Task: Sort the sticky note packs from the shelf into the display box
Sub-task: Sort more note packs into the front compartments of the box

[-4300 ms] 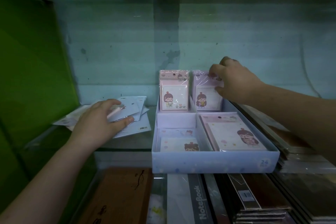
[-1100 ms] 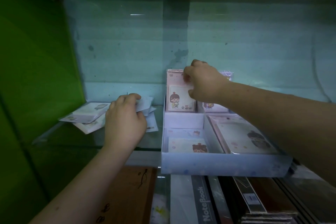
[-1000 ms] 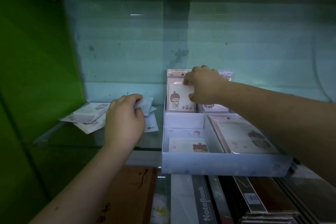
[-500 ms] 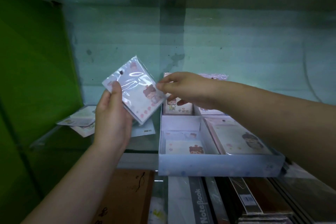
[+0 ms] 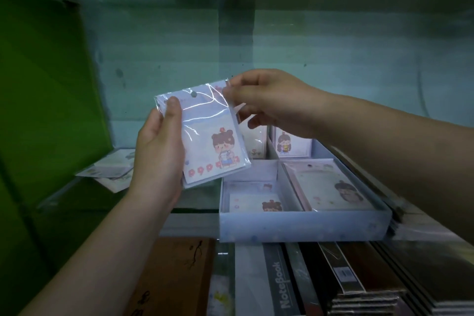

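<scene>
While it hangs in the air above the glass shelf (image 5: pixel 84 195), the sticky note pack (image 5: pixel 205 133) stands nearly upright, its long axis running from about eleven o'clock at the hang hole down to five o'clock, with the printed cartoon girl facing the camera and right way up. The left hand (image 5: pixel 156 159) has its grip closed on the pack's nine o'clock edge, thumb across the front and the other fingers hidden behind; the right hand (image 5: pixel 269 102) pinches the top corner at one o'clock between thumb and forefinger. Just at four o'clock from the pack sits the display box (image 5: pixel 302 228): its near left compartment holds a small pack lying flat, its near right compartment a larger flat pack (image 5: pixel 331 187), and its two rear compartments hold upright packs (image 5: pixel 292 143) facing forward. At eight o'clock, loose packs (image 5: pixel 110 169) lie scattered on the shelf. Below, notebooks (image 5: pixel 279 282) are stacked edge up.
</scene>
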The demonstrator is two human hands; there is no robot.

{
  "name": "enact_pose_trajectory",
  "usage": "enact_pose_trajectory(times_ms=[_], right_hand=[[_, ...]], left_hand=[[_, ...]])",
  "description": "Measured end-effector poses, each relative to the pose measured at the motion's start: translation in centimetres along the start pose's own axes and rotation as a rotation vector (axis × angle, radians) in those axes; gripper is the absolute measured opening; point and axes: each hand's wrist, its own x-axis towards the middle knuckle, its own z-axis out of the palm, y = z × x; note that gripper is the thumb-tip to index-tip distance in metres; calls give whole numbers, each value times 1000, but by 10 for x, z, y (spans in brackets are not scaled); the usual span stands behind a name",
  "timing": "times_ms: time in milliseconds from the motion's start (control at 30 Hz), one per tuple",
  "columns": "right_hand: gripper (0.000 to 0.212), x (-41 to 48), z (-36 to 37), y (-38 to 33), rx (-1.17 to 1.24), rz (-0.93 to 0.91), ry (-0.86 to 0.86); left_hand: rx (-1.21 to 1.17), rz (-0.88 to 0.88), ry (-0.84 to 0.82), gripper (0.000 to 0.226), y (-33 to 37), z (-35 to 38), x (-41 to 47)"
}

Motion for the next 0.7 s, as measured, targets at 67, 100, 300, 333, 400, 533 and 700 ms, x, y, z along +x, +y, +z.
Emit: enact_pose_trajectory(times_ms=[67, 100, 300, 333, 400, 533, 700], right_hand=[[19, -3, -3, -2, 11, -18, 3], [18, -5, -5, -3, 7, -24, 6], [12, -9, -20, 7, -21, 8, 85], [12, -10, -24, 9, -35, 26, 106], [13, -13, -31, 16, -78, 72, 151], [6, -21, -41, 30, -257, 167, 238], [7, -21, -41, 46, -299, 295, 260]], left_hand=[[46, 9, -22, 23, 1, 2, -3], [54, 6, -34, 24, 2, 4, -5], [154, -27, -118, 26, 2, 4, 1], [191, -5, -126, 25, 1, 2, 3], [277, 45, -123, 21, -2, -5, 7], [575, 154, -143, 13, -11, -31, 17], [936, 200, -159, 9, -22, -63, 33]])
